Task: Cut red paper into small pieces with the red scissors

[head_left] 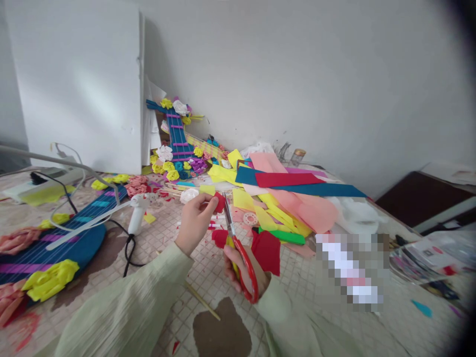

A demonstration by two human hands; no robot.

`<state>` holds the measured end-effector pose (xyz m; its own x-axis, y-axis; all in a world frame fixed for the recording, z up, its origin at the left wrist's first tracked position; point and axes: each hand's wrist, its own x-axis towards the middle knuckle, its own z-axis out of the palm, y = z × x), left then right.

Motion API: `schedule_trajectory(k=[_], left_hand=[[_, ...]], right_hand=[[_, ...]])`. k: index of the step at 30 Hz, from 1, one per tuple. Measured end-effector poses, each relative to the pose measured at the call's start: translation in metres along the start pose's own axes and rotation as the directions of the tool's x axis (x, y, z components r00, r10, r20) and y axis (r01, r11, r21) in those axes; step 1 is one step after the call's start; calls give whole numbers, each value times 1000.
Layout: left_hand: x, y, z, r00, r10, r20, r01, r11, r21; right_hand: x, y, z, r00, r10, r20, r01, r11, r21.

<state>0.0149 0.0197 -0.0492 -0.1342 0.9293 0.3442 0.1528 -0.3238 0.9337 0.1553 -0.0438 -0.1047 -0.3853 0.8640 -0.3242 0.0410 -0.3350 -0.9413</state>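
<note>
Between the fingertips of my left hand (197,220) is a small piece of red crepe paper (219,203). My right hand (245,267) is wrapped round the handles of a pair of scissors (249,267), red on one side and yellow on the other. Their metal blades point up and away, right at the edge of the red piece. Whether the blades are fully closed is hard to make out. A larger sheet of red crepe paper (268,250) lies on the table behind my right hand, with a smaller red scrap beside it.
Yellow, pink, blue and red crepe paper (293,179) is heaped at the back right. A white glue gun (138,213) with a black cord stands left of centre. Blue guitar-shaped crafts with paper flowers sit at left (85,243) and back (178,134). A wooden stick (203,300) lies in front.
</note>
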Motion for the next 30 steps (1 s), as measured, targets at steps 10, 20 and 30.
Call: schedule_trajectory(k=[10, 20, 30], left_hand=[[4, -6, -2, 1000, 16, 8, -15, 1000, -20], [4, -5, -2, 1000, 7, -11, -7, 999, -37], [6, -4, -3, 999, -22, -32, 20, 998, -66]], right_hand=[[-3, -4, 1, 998, 31, -61, -29, 999, 42], [-2, -2, 0, 997, 43, -60, -41, 999, 33], [-1, -2, 2, 998, 28, -58, -29, 1000, -6]])
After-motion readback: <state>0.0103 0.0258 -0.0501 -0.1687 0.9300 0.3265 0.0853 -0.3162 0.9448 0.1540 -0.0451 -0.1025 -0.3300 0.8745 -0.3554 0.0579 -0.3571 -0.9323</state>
